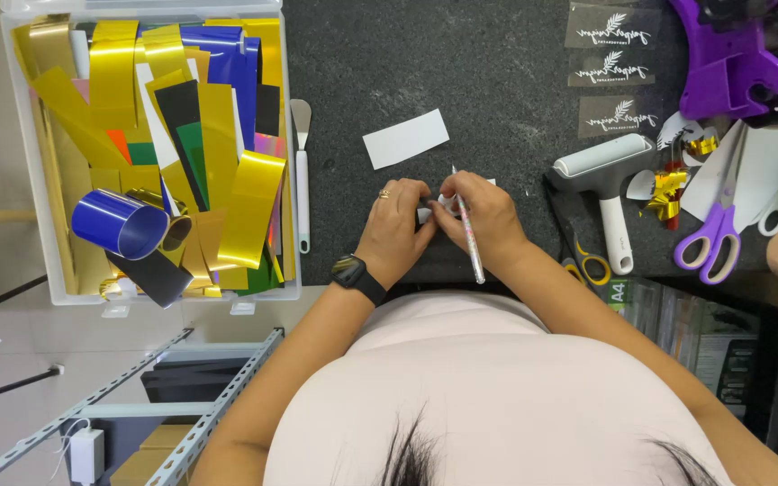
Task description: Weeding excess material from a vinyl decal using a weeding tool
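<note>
My left hand point(395, 227) fingers pinch the small white piece point(446, 203) steady while my right hand point(488, 216) grips the pen tool point(468, 238), so I should work slowly.

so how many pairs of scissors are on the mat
2: purple-handled scissors at the right by the white sheet, and yellow-handled scissors beside the roller's handle, near the right forearm. Clutter at right may hide more.
</note>
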